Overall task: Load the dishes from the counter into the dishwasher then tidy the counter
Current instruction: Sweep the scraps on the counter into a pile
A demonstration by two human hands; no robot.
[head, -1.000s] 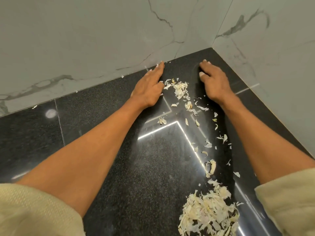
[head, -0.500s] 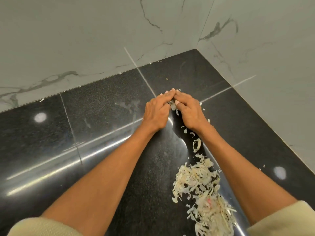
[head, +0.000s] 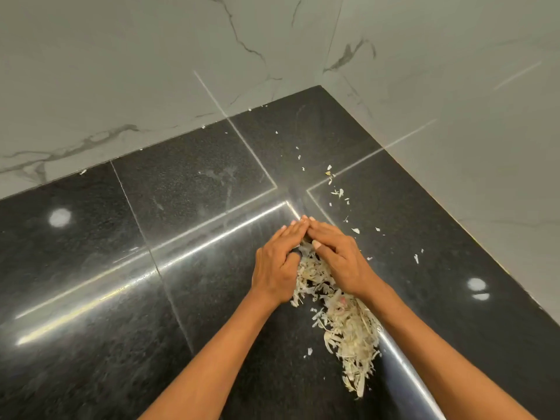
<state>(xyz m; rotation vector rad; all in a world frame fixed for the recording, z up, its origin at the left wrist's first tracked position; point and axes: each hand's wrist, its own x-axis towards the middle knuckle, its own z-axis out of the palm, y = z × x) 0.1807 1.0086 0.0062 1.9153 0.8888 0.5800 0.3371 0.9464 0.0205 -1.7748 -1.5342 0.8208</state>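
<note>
A heap of pale vegetable peelings [head: 348, 322] lies on the black granite counter [head: 188, 298], stretching from between my hands back toward me. My left hand [head: 277, 262] and my right hand [head: 339, 259] lie on the counter with fingertips meeting at the far end of the heap. Their fingers are fairly straight and cup the peelings from both sides. Small loose scraps [head: 338, 192] are scattered beyond my hands toward the corner. No dishes or dishwasher are in view.
White marble-look walls [head: 151, 71] close the counter at the back and on the right, meeting in a corner [head: 321, 84]. Ceiling lights glare off the polished counter.
Both hands started apart near the back corner, came together, and have slid toward me, pushing scattered peelings into the main heap. A trail of small scraps is left behind.
</note>
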